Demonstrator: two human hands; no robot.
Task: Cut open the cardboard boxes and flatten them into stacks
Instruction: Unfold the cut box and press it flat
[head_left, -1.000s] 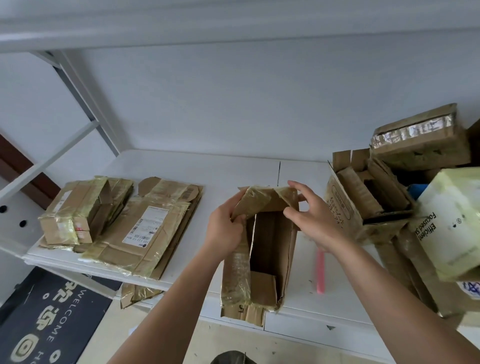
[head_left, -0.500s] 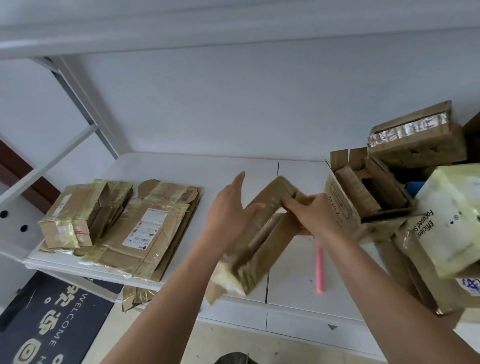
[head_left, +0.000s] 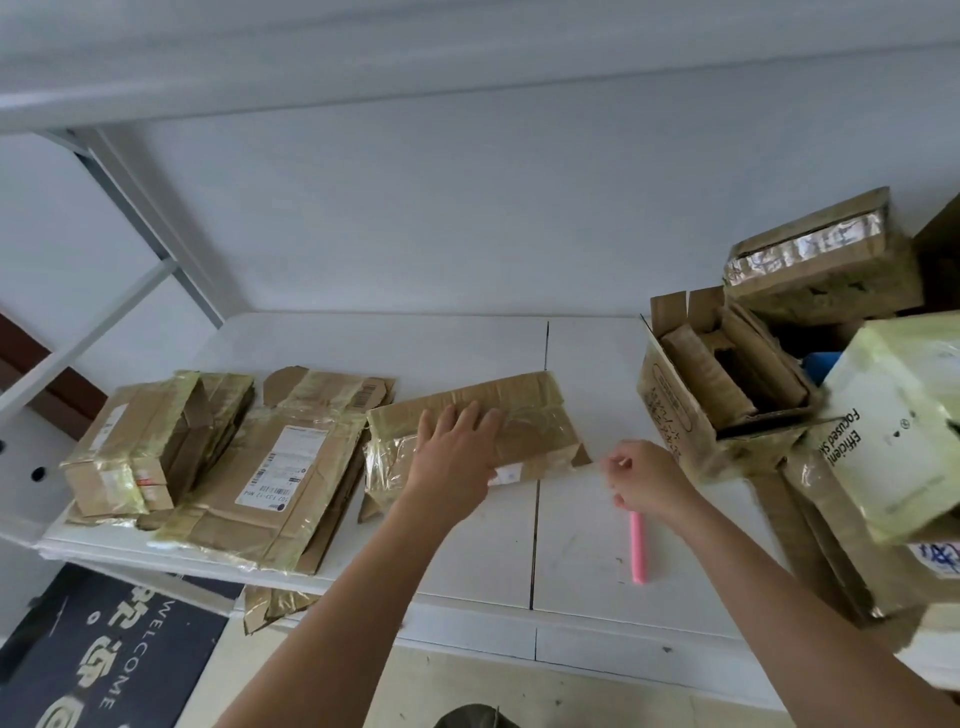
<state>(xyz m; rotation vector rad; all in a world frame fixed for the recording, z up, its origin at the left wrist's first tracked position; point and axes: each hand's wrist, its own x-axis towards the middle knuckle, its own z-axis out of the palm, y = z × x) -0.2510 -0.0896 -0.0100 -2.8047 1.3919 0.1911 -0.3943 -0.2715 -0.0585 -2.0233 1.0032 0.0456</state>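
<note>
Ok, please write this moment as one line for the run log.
left hand: presses flattened box on table | right hand: beside box, holds nothing visible | pink cutter: lying idle

A pale wall (head_left: 467, 208) rises behind the white counter (head_left: 582, 545). A white metal frame (head_left: 130, 197) stands at left. Below lies a dark doormat (head_left: 104, 665) on a light floor (head_left: 311, 675).
</note>
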